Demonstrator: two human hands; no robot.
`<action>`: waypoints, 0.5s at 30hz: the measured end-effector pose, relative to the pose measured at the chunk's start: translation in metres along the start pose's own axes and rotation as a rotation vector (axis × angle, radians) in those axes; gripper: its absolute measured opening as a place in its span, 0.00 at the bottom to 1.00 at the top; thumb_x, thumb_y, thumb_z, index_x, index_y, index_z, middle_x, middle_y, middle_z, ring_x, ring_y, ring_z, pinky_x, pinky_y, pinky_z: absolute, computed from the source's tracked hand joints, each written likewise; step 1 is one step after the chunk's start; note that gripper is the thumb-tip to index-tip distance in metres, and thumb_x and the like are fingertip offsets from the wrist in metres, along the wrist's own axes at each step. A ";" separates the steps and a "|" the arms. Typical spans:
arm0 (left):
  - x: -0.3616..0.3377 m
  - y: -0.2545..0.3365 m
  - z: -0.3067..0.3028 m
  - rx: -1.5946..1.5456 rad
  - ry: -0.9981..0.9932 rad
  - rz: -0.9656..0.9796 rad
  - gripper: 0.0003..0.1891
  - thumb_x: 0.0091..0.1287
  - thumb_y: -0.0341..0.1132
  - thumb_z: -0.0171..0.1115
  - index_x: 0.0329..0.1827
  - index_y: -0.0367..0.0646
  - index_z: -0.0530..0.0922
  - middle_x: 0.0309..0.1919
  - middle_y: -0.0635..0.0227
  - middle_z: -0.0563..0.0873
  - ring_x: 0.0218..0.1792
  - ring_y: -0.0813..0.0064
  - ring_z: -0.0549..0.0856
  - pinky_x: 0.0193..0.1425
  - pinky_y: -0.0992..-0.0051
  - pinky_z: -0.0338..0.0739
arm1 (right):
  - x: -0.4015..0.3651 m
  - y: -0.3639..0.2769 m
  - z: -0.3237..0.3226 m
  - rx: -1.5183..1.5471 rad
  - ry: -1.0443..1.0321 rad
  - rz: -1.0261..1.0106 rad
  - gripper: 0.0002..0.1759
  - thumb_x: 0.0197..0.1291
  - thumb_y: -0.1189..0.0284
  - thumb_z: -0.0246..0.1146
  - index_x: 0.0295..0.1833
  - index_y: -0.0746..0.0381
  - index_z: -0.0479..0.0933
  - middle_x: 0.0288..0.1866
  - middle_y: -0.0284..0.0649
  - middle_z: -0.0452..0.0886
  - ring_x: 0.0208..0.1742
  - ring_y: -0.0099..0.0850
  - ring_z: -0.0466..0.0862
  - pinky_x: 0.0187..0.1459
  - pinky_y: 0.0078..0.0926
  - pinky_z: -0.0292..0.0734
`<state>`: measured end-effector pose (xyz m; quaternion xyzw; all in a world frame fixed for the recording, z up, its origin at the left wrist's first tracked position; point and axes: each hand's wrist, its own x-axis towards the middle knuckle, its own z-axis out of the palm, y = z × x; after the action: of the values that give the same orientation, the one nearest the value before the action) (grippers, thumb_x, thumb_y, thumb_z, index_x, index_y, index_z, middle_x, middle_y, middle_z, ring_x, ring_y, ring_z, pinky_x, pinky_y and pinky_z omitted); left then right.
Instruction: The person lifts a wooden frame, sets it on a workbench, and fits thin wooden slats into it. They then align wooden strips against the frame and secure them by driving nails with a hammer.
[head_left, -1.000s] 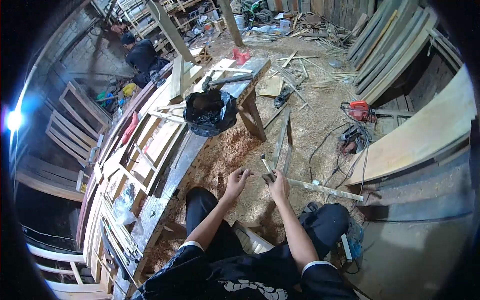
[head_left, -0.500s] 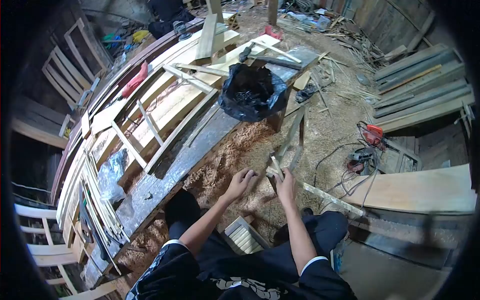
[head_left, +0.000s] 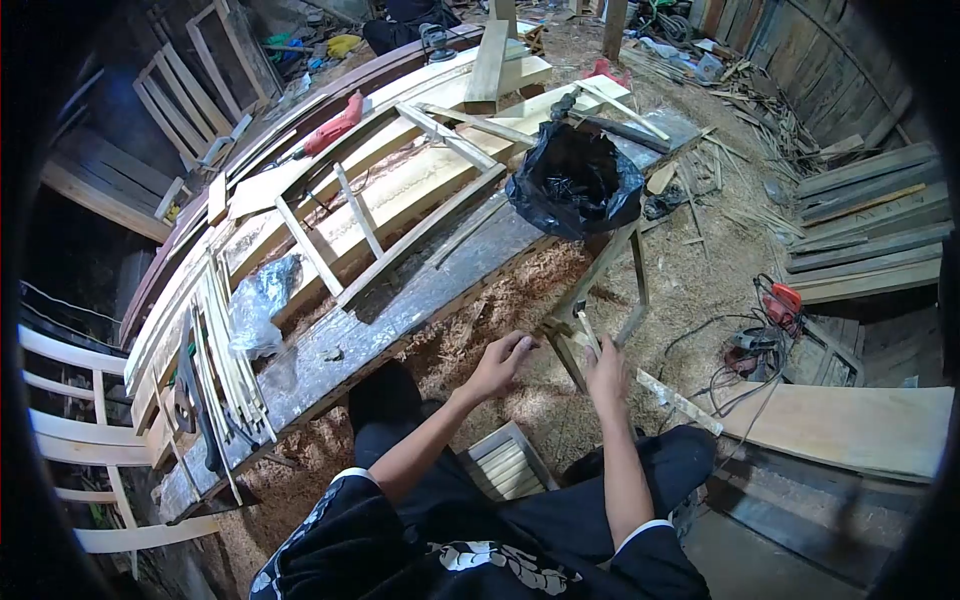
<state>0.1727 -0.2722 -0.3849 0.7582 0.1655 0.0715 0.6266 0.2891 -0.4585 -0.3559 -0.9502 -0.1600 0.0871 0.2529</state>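
My right hand (head_left: 606, 372) is closed on a thin wooden stick (head_left: 588, 328) that points up and away from the fingers. Just beyond it is a narrow wooden frame (head_left: 598, 272), tilted, with one corner close to the stick. My left hand (head_left: 498, 368) hovers to the left of that corner, apart from it. Its fingers are curled in with the thumb near the index finger; whatever they may hold is too small to make out. Between my legs sits a small slatted wooden piece (head_left: 508, 465).
A long workbench (head_left: 400, 290) on the left carries boards, a ladder-like frame (head_left: 425, 235), a black plastic bag (head_left: 575, 185), a hammer (head_left: 565, 105) and thin strips (head_left: 225, 340). At right lie a corded red power tool (head_left: 780, 303) and a wide board (head_left: 840, 425). Shavings cover the floor.
The view has shifted, so the bench and bag appear farther right. The narrow frame now stands out more clearly, tilted up beyond my right hand. Both hands keep nearly the same pose.
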 end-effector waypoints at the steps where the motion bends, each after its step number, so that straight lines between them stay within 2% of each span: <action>1: -0.004 0.004 -0.001 -0.037 -0.004 -0.030 0.19 0.80 0.44 0.51 0.52 0.33 0.79 0.41 0.59 0.87 0.45 0.74 0.83 0.52 0.70 0.76 | -0.003 -0.003 -0.002 0.013 -0.012 0.003 0.16 0.68 0.65 0.62 0.56 0.60 0.75 0.46 0.53 0.84 0.47 0.55 0.84 0.45 0.52 0.77; 5: -0.015 0.014 -0.012 -0.067 0.072 0.105 0.18 0.80 0.43 0.52 0.52 0.34 0.79 0.41 0.61 0.87 0.45 0.75 0.83 0.53 0.71 0.77 | -0.003 -0.005 -0.001 0.153 0.071 -0.101 0.16 0.70 0.63 0.61 0.56 0.61 0.76 0.44 0.54 0.85 0.46 0.56 0.84 0.44 0.52 0.76; 9: -0.033 0.049 -0.036 -0.103 0.085 0.019 0.17 0.79 0.42 0.52 0.53 0.36 0.80 0.42 0.60 0.87 0.47 0.71 0.84 0.55 0.70 0.76 | -0.012 -0.029 -0.001 0.117 0.102 -0.057 0.17 0.70 0.63 0.61 0.56 0.63 0.77 0.44 0.52 0.84 0.44 0.54 0.84 0.44 0.50 0.76; 11: -0.039 0.055 -0.049 0.023 0.200 0.147 0.14 0.78 0.39 0.54 0.53 0.38 0.80 0.45 0.58 0.86 0.50 0.65 0.84 0.57 0.68 0.75 | -0.016 -0.036 0.006 0.266 0.224 -0.197 0.18 0.70 0.63 0.61 0.56 0.64 0.77 0.46 0.51 0.83 0.43 0.51 0.84 0.43 0.48 0.77; 12: -0.043 0.062 -0.055 0.022 0.203 0.141 0.14 0.78 0.39 0.54 0.53 0.38 0.80 0.45 0.58 0.86 0.50 0.65 0.84 0.57 0.68 0.75 | -0.020 -0.045 0.006 0.264 0.218 -0.199 0.18 0.70 0.63 0.61 0.56 0.64 0.77 0.46 0.51 0.83 0.43 0.51 0.84 0.43 0.48 0.77; 14: -0.048 0.073 -0.068 0.093 0.351 0.301 0.11 0.76 0.35 0.56 0.53 0.38 0.81 0.48 0.57 0.85 0.52 0.59 0.83 0.59 0.66 0.75 | -0.028 -0.071 -0.002 0.354 0.263 -0.260 0.19 0.71 0.61 0.61 0.54 0.66 0.77 0.47 0.49 0.82 0.43 0.48 0.83 0.43 0.45 0.77; 15: -0.049 0.072 -0.077 0.157 0.368 0.316 0.12 0.77 0.34 0.55 0.56 0.37 0.80 0.52 0.59 0.84 0.57 0.67 0.82 0.61 0.70 0.74 | -0.030 -0.085 -0.008 0.382 0.191 -0.234 0.20 0.71 0.60 0.61 0.53 0.67 0.78 0.47 0.49 0.82 0.44 0.47 0.84 0.43 0.42 0.78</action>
<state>0.1144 -0.2294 -0.2945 0.7951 0.1611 0.2923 0.5064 0.2408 -0.4033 -0.3029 -0.8641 -0.2248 -0.0044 0.4503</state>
